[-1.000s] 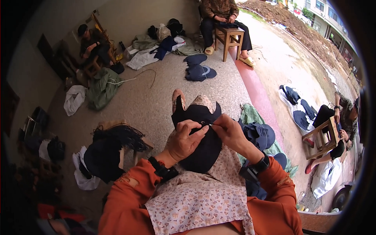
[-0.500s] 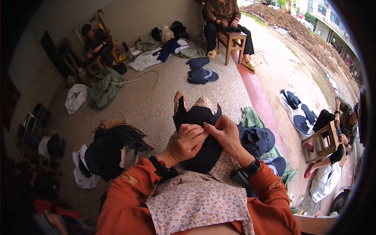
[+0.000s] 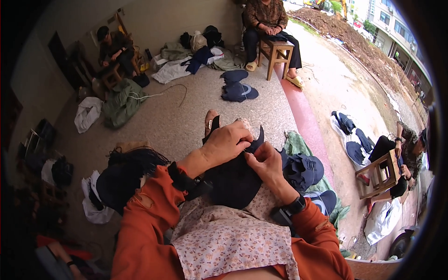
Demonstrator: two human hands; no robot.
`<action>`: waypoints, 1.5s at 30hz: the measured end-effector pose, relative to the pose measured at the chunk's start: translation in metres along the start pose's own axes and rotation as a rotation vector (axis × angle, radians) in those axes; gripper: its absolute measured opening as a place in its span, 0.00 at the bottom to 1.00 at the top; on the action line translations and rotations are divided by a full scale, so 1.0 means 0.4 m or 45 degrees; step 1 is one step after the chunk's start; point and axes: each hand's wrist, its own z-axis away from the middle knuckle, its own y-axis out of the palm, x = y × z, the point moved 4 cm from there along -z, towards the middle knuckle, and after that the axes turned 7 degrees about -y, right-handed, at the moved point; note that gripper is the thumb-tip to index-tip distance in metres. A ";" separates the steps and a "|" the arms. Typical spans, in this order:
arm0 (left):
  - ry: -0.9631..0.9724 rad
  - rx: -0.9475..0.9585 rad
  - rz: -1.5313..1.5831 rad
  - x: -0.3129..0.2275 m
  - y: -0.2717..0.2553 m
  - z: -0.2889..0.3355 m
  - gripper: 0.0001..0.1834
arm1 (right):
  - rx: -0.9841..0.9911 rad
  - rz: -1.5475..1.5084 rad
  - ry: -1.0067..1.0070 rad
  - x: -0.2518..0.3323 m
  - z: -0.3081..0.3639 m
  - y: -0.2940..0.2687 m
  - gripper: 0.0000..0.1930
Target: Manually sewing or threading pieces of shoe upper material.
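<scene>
An unfinished black cap (image 3: 233, 184) lies across my lap, its broad rounded part toward me and its pointed cloth ends facing away. My left hand (image 3: 223, 147) reaches over the cap from the left with its fingers closed at the cloth's upper middle. Close beside it, my right hand (image 3: 268, 163) pinches the cloth between thumb and fingers. The fingertips of both hands nearly meet. Anything as thin as a thread or needle between them is too small to make out. Under the cap is my flowered apron (image 3: 233, 242).
By my right knee, navy caps (image 3: 303, 170) rest on a green sack (image 3: 295, 142). To my left are black cap pieces (image 3: 119, 182) with dangling cords. More caps (image 3: 240, 91) lie on the floor ahead. Several people sit around at wooden stools (image 3: 276, 53).
My left hand has risen and moved slightly away from me over the cap, hiding more of its far end. My right hand has shifted slightly lower and still pinches. The view has shifted slightly.
</scene>
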 end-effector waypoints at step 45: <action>-0.442 0.194 0.696 0.060 0.001 0.055 0.06 | -0.017 -0.349 -0.009 -0.029 0.003 0.012 0.18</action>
